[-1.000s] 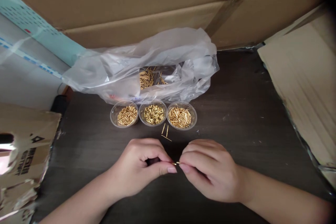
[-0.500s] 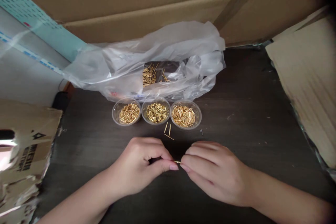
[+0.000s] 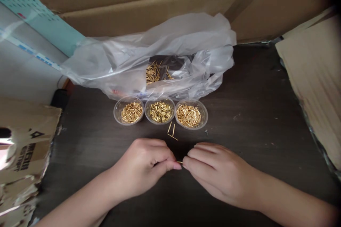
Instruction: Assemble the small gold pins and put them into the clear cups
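Note:
A thin gold-coloured metal pin (image 3: 179,162) spans the small gap between my two hands. My left hand (image 3: 151,165) pinches one end between thumb and forefinger. The other end sits in the closed fingertips of my right hand (image 3: 215,170); most of the pin is covered by fingers. Just beyond the hands, several loose gold pins (image 3: 172,137) lie on the dark table. Behind them stand three clear round cups in a row: the left cup (image 3: 115,113), the middle cup (image 3: 146,114) and the right cup (image 3: 206,115), each holding many short gold metal pieces.
A crumpled translucent plastic bag (image 3: 112,60) lies behind the cups, with long gold pins (image 3: 153,73) showing in its opening. Cardboard walls (image 3: 149,7) close off the back. A torn cardboard box (image 3: 26,142) stands left, and a cardboard flap (image 3: 314,78) leans at right.
The view has shifted slightly. Both hands stay together in nearly the same pose, and the fingertips have moved only a little around the pin.

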The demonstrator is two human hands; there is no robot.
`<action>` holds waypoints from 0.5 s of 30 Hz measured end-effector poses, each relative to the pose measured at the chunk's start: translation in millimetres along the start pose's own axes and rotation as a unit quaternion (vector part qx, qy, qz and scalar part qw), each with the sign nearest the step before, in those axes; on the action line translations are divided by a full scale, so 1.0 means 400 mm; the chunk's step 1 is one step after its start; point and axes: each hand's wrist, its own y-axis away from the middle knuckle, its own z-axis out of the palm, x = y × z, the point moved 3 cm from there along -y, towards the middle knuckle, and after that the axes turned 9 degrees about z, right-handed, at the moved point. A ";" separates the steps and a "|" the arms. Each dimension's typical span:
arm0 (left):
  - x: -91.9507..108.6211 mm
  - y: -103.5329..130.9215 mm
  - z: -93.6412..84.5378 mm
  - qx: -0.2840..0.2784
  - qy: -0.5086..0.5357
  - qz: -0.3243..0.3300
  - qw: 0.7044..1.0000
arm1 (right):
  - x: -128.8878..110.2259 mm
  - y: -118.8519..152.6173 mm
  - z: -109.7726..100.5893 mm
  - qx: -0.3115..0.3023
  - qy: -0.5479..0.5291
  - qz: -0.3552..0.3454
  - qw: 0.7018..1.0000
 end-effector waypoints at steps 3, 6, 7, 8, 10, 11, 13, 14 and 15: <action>0.001 0.000 0.002 -0.001 -0.006 0.003 1.000 | -0.001 0.002 0.005 0.003 -0.007 0.005 1.000; 0.002 -0.001 0.004 -0.003 -0.005 0.001 1.000 | -0.001 0.004 0.010 -0.003 -0.026 0.012 1.000; 0.002 -0.001 0.004 -0.003 0.000 -0.003 1.000 | -0.001 0.004 0.011 -0.005 -0.033 0.013 0.999; 0.001 -0.002 0.004 0.000 0.006 -0.010 1.000 | -0.001 0.006 0.012 -0.005 -0.038 0.013 0.999; 0.000 -0.001 0.004 0.007 0.022 -0.024 0.999 | -0.001 0.009 0.015 0.000 -0.048 0.014 0.999; 0.000 -0.001 0.003 0.010 0.032 -0.030 0.999 | -0.001 0.011 0.017 0.006 -0.053 0.014 0.998; 0.001 0.000 0.003 0.022 0.056 -0.038 0.997 | -0.002 0.017 0.020 0.027 -0.064 0.014 0.997; 0.002 -0.001 0.003 0.030 0.070 -0.038 0.996 | -0.003 0.020 0.021 0.037 -0.071 0.014 0.997; 0.004 -0.001 0.002 0.040 0.086 -0.037 0.995 | -0.004 0.023 0.022 0.047 -0.079 0.013 0.996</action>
